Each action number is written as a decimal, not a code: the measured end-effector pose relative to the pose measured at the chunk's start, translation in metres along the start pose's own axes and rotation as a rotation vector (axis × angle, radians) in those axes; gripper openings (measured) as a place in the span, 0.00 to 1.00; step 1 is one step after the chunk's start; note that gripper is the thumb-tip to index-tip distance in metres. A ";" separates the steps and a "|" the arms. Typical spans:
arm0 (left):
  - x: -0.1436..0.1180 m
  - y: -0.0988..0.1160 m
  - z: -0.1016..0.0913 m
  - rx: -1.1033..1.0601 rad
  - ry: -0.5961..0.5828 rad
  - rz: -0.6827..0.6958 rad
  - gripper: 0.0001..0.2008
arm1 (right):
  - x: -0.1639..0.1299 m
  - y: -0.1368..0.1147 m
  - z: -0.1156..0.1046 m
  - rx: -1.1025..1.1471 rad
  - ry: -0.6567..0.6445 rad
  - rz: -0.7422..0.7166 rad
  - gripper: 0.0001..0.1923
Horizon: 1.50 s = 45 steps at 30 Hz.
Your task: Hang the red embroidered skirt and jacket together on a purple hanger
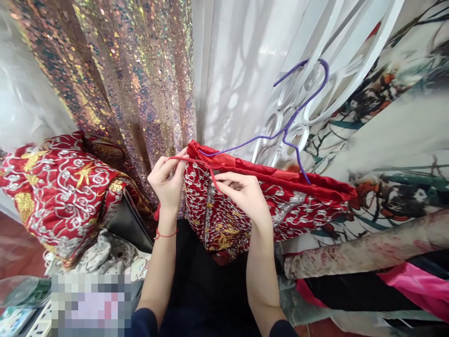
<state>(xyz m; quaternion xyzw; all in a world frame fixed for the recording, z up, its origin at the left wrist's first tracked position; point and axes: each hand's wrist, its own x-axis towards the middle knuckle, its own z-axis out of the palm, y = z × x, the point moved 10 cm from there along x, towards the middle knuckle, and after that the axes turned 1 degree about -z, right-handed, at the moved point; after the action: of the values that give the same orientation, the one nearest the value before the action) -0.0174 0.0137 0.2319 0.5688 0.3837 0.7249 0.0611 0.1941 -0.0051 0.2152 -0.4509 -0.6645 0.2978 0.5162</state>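
A red embroidered skirt [228,215] with silver and gold patterns hangs in front of me, its gathered red waistband [277,171] spread across the view. Inside the waistband sits a purple hanger [280,133], hook upward. At the waistband's left end, my left hand [168,180] pinches one end of a thin red cord [191,160]. My right hand [243,192] has its fingers closed on the cord's other end, just below the band. The two ends meet at the waistband between my hands; whether they are knotted there I cannot tell.
Another red embroidered garment [66,187] lies folded at the left over a dark panel [129,220]. Behind are a sequined curtain [140,79], white scrolled metalwork [329,89] and floral fabric [396,164]. A fabric roll [365,248] and pink cloth [417,285] lie at the right.
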 end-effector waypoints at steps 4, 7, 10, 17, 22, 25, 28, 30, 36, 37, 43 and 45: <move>-0.008 0.005 0.042 -0.345 -0.462 -0.125 0.08 | 0.001 -0.010 -0.015 0.132 0.176 -0.074 0.10; -0.022 0.002 0.061 -0.385 -0.730 -0.246 0.08 | 0.004 -0.016 -0.011 0.085 0.137 -0.159 0.09; -0.027 -0.004 0.064 -0.378 -0.796 -0.324 0.10 | 0.005 -0.027 0.001 -0.066 0.013 -0.316 0.10; -0.035 -0.001 0.074 -0.275 -0.959 -0.332 0.15 | 0.000 -0.044 0.020 -0.594 -0.102 -0.564 0.13; -0.039 -0.009 0.075 -0.383 -0.901 -0.466 0.14 | -0.001 -0.048 0.020 -0.725 0.013 -0.553 0.14; -0.036 -0.014 0.071 -0.435 -0.799 -0.486 0.13 | -0.001 -0.047 0.016 -0.710 0.096 -0.532 0.12; -0.032 -0.022 0.066 -0.477 -0.670 -0.488 0.12 | -0.002 -0.044 0.008 -0.677 0.169 -0.501 0.09; -0.030 -0.030 0.064 -0.462 -0.608 -0.478 0.12 | -0.004 -0.042 -0.001 -0.646 0.228 -0.477 0.09; -0.014 -0.036 0.054 -0.145 -0.447 -0.258 0.08 | -0.007 -0.032 -0.033 -0.638 0.426 -0.390 0.10; -0.011 -0.035 0.051 -0.091 -0.413 -0.216 0.07 | -0.007 -0.030 -0.037 -0.641 0.440 -0.373 0.10; -0.002 -0.033 0.048 0.100 -0.344 -0.071 0.06 | -0.011 -0.028 -0.049 -0.680 0.481 -0.320 0.10; -0.001 -0.036 0.046 0.163 -0.327 -0.058 0.07 | -0.013 -0.030 -0.051 -0.696 0.498 -0.317 0.10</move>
<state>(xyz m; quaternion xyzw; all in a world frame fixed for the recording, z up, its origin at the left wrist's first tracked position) 0.0108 0.0608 0.2114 0.6707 0.4424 0.5874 0.0974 0.2348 -0.0327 0.2500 -0.5483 -0.6414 -0.1435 0.5171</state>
